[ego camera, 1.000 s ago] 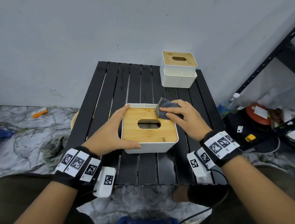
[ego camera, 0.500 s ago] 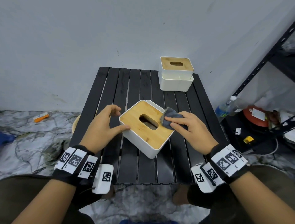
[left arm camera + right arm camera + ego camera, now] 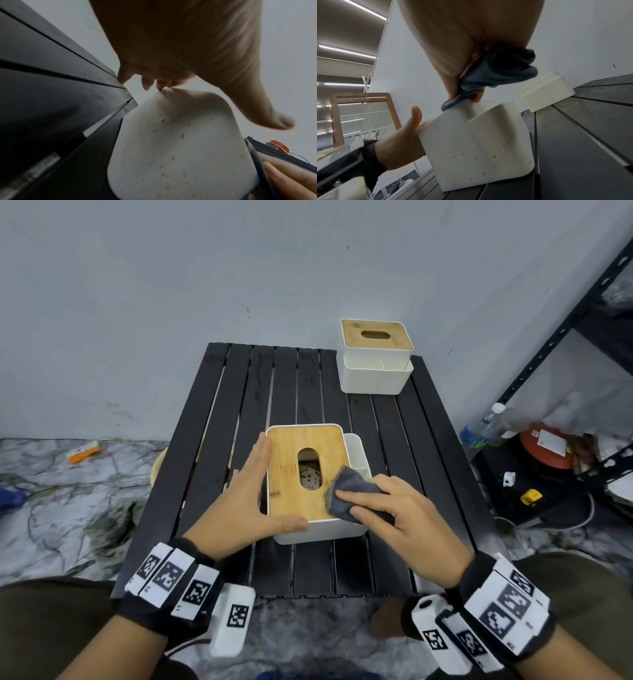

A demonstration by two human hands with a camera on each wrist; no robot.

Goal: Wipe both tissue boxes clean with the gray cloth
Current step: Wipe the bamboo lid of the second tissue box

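The near tissue box (image 3: 294,474), white with a bamboo lid and an oval slot, lies lengthwise on the black slatted table (image 3: 308,385). My left hand (image 3: 251,491) lies with straight fingers along the box's left side, thumb across its near edge. My right hand (image 3: 387,508) pinches the gray cloth (image 3: 346,494) and presses it onto the lid's near right corner. In the right wrist view the cloth (image 3: 498,70) bunches under the fingers above the speckled white wall (image 3: 479,146). The second tissue box (image 3: 375,357) stands untouched at the table's far right corner.
A black metal shelf (image 3: 565,320) rises to the right, with a plastic bottle (image 3: 479,429) and a red round item (image 3: 544,446) at its foot. The wall stands right behind the table. An orange item (image 3: 84,451) lies on the marble floor to the left.
The near box has turned about a quarter turn, from broadside through diagonal to lengthwise. My left hand went from gripping it to lying flat along its side. The cloth stayed on the lid.
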